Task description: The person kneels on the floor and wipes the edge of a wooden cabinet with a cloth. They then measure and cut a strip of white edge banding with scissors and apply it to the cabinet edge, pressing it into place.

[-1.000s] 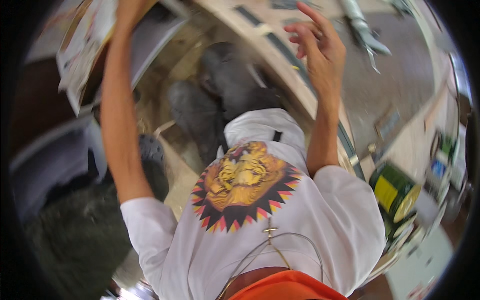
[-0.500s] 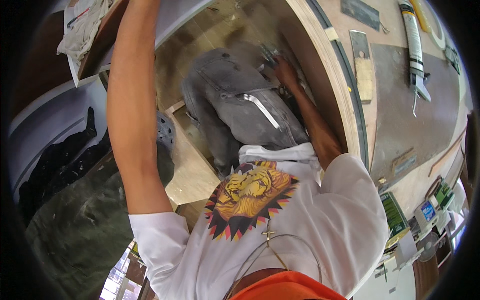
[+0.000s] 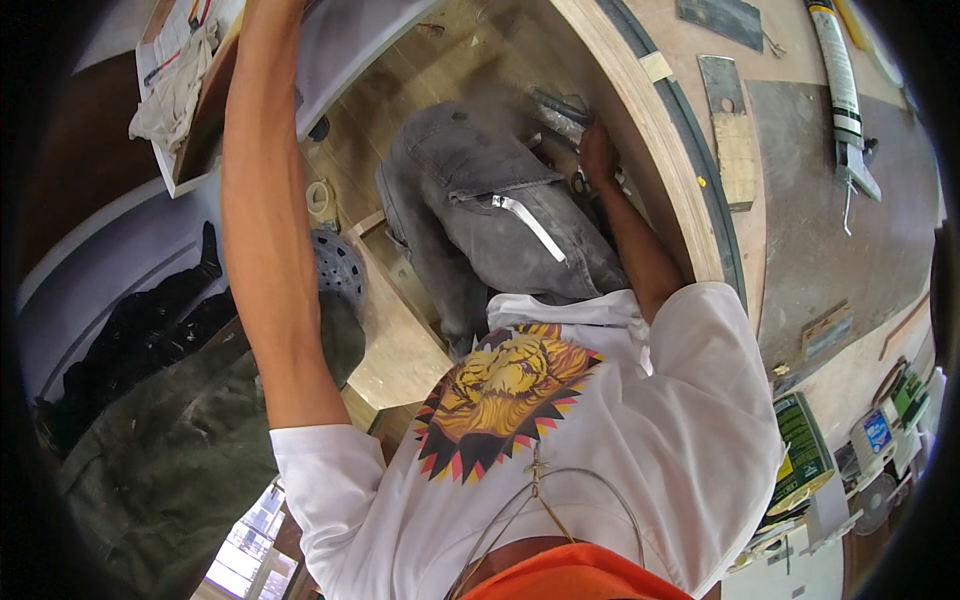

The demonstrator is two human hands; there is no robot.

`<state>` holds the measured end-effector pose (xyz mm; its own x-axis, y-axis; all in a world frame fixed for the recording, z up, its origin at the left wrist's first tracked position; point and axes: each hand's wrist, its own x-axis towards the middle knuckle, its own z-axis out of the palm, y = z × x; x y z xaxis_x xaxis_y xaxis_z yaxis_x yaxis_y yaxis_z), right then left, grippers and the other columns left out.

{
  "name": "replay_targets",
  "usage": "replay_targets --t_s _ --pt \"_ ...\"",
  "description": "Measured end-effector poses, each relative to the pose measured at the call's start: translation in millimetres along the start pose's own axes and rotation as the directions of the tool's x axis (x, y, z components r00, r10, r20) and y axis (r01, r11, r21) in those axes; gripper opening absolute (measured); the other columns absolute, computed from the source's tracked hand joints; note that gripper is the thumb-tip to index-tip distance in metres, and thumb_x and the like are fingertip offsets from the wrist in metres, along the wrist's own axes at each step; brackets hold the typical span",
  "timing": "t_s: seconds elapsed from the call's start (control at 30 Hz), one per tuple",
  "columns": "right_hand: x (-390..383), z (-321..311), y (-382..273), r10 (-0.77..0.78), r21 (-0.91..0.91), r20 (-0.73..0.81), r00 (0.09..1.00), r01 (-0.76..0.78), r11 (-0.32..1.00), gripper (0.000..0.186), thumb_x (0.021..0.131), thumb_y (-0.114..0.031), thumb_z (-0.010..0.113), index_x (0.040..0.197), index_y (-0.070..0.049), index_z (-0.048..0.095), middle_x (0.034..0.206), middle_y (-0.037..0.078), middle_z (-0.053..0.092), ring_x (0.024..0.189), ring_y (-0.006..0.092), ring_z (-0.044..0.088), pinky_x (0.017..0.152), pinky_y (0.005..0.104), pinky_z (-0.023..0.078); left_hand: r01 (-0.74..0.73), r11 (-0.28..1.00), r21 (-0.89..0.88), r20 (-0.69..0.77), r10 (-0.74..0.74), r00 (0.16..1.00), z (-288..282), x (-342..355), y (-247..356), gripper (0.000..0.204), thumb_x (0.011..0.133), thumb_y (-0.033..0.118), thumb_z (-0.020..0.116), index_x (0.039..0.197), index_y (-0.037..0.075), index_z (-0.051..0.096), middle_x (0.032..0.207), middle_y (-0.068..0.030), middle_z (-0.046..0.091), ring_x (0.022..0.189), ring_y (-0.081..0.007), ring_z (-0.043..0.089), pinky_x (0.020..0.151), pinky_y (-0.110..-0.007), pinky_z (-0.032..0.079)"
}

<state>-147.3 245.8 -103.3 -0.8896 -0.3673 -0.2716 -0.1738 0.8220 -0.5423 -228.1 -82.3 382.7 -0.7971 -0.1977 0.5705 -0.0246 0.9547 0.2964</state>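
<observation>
My right hand (image 3: 600, 152) is low inside a wooden compartment, beside my grey-trousered leg and the inner wall, with its fingers curled at dark and metallic tools (image 3: 565, 115) on the floor; what it grips is too small and shaded to make out. My left forearm (image 3: 270, 220) stretches up past the top edge, where the hand is cut off from view. Near that arm lie a crumpled pale cloth (image 3: 175, 85) on a white-edged box and, lower, a tape roll (image 3: 322, 200) on the floor.
A curved plywood edge (image 3: 680, 150) borders a work surface holding a caulking gun (image 3: 843, 140), metal blades (image 3: 720, 90) and green cans (image 3: 800, 450). Dark green fabric (image 3: 150, 470), black items and a grey perforated clog (image 3: 340, 265) are at left, beside a light board (image 3: 390, 350).
My right hand has dropped from a raised, spread pose beside the plywood edge down into the compartment among the tools. My left arm still reaches upward, its hand now out of frame.
</observation>
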Motion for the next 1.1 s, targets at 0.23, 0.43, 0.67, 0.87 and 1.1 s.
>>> replay_targets --t_s 0.23,0.43,0.67,0.87,1.1 --pt "-19.5 15.6 -35.6 -0.324 -0.051 -0.108 0.94 0.32 0.946 0.031 0.091 -0.022 0.061 0.119 -0.009 0.062 0.118 0.019 0.063 0.109 0.0423 0.06 0.092 0.0539 0.047 0.077 0.997 0.002 0.013 -0.077 0.997 -5.3 -7.5 11.1 0.04 0.103 0.035 0.059 0.107 -0.003 0.069 0.096 -0.0231 0.072 0.095 -0.0327 0.069 0.084 -0.041 0.051" --pt "-10.0 36.4 -32.9 -0.275 0.107 0.092 0.957 0.265 0.958 0.033 0.089 -0.013 0.065 0.12 -0.004 0.058 0.114 0.023 0.066 0.11 0.0441 0.063 0.092 0.0542 0.049 0.085 0.996 0.03 -0.03 -0.084 0.996 -4.9 -5.3 5.4 0.036 0.1 0.032 0.062 0.105 -0.003 0.069 0.094 -0.0208 0.071 0.095 -0.0336 0.069 0.087 -0.04 0.051" --pt "-6.3 -61.0 -144.5 -0.302 0.441 0.268 0.915 0.162 0.883 0.041 0.099 -0.014 0.052 0.138 -0.006 0.045 0.115 0.036 0.063 0.107 0.0529 0.062 0.086 0.0578 0.05 0.147 0.989 0.023 0.072 -0.148 0.986 -7.4 -8.6 -4.3 0.041 0.107 0.034 0.051 0.116 0.001 0.072 0.098 -0.0107 0.073 0.09 -0.0168 0.064 0.082 -0.031 0.049" --pt "-47.0 -163.5 -200.7 -0.323 0.712 0.049 0.945 0.193 0.675 0.048 0.105 -0.014 0.045 0.152 -0.004 0.041 0.139 0.033 0.055 0.127 0.0486 0.055 0.106 0.0478 0.044 0.211 0.977 0.022 0.032 -0.212 0.977 -9.9 -9.3 8.1 0.038 0.106 0.034 0.052 0.112 0.004 0.074 0.107 -0.0201 0.074 0.103 -0.0366 0.069 0.092 -0.04 0.051" --pt "-13.3 -235.0 -262.7 -0.365 0.788 -0.248 0.897 0.406 0.462 0.05 0.108 -0.022 0.044 0.153 0.001 0.041 0.145 0.03 0.052 0.132 0.0446 0.052 0.11 0.0431 0.041 0.197 0.98 0.023 0.035 -0.198 0.98 -8.4 -5.6 13.9 0.037 0.106 0.033 0.052 0.111 0.003 0.073 0.107 -0.0203 0.074 0.102 -0.0368 0.069 0.092 -0.041 0.051"
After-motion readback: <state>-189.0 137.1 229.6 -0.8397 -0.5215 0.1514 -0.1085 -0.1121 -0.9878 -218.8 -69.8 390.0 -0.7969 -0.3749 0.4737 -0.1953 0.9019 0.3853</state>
